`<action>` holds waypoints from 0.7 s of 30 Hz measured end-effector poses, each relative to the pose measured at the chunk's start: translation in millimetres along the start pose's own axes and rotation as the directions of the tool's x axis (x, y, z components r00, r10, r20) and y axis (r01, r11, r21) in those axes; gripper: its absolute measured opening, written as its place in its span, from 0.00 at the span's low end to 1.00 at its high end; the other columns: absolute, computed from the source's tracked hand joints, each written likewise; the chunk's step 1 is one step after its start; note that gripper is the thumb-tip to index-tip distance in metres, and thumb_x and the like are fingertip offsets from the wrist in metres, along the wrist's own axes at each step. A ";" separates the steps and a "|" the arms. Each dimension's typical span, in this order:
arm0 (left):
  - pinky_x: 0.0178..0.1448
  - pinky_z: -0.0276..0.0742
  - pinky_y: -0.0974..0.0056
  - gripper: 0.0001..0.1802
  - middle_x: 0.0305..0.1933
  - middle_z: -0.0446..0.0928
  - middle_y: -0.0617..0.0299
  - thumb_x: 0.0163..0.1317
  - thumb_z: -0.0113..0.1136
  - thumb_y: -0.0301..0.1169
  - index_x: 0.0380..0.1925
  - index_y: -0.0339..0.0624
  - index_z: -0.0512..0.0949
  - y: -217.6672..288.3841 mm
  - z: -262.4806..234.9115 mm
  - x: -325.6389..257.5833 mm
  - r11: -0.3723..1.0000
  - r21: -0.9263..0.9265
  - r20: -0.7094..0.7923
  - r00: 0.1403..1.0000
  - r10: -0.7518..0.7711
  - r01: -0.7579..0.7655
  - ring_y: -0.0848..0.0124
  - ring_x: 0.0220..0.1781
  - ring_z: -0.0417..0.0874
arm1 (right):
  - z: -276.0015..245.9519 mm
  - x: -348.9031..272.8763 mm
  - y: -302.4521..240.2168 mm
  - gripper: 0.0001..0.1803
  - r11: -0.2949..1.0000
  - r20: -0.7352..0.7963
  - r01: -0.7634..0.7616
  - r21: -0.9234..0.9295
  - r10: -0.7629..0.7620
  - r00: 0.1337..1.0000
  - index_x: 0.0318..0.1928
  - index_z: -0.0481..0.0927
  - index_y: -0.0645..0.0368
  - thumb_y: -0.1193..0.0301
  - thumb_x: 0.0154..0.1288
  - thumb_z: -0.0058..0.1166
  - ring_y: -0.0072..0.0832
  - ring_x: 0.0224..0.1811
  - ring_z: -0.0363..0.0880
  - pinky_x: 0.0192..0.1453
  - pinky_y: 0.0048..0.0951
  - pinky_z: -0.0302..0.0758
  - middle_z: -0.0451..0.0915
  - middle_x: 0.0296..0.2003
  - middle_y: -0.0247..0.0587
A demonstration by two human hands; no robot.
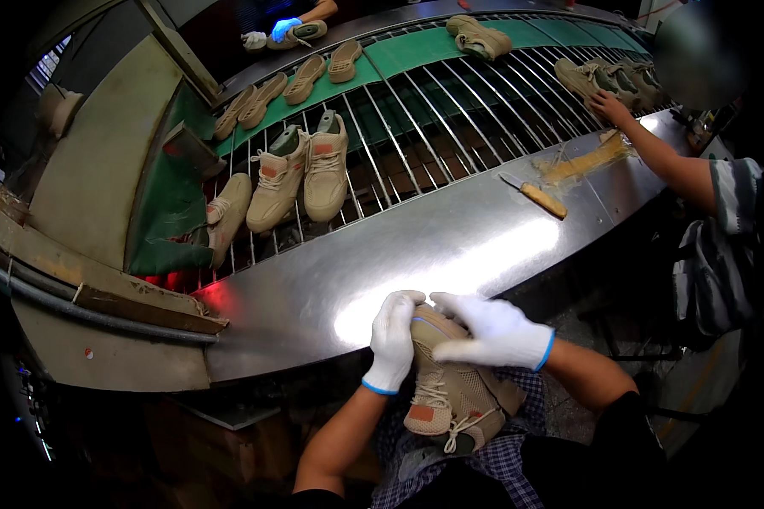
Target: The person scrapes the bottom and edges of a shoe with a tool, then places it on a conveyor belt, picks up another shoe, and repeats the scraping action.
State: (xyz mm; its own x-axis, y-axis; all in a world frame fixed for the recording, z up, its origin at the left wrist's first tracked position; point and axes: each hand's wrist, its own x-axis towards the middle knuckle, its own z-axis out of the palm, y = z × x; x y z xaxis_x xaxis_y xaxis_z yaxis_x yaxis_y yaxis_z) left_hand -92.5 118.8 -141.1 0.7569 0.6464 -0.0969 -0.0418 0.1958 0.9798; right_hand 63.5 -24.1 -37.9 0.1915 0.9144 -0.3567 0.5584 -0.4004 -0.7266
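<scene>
A tan lace-up shoe (460, 392) rests over my lap, its toe toward the bench and its reddish-brown tongue patch near me. My left hand (392, 339), in a white glove with a blue cuff, is closed along the left side of the toe. Across the toe's right side lies my right hand (497, 332), gloved the same way and slightly blurred. Its thumb crosses the upper while its fingers reach round the front edge. The sole under the toe is mostly hidden.
Beyond the metal bench edge (373, 276) runs a roller conveyor with a green belt (399, 61). It carries tan shoes (324, 170) and loose soles (304, 81). A wooden-handled knife (539, 197) lies on the bench. One co-worker's hand (609, 110) touches shoes at right; another's blue-gloved hand (285, 30) works across.
</scene>
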 end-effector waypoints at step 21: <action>0.71 0.79 0.55 0.43 0.63 0.83 0.52 0.56 0.82 0.53 0.66 0.41 0.78 148.0 -32.8 -5.3 0.783 0.608 0.590 0.735 -0.334 -0.132 0.60 0.65 0.84 | 19.5 -126.7 -12.3 0.28 0.901 -0.059 -0.088 0.425 0.125 0.990 0.71 0.74 0.65 0.58 0.82 0.50 0.34 0.52 0.86 0.59 0.36 0.83 0.86 0.52 0.50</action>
State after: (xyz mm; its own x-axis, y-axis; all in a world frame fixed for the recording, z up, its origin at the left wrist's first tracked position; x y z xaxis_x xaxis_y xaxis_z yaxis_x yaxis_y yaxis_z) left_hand -124.1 168.5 -1.4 0.9550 -0.0259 -0.2954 0.2639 -0.3800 0.8866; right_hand 16.6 -136.2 4.8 0.3074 0.8590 -0.4094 0.1431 -0.4671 -0.8726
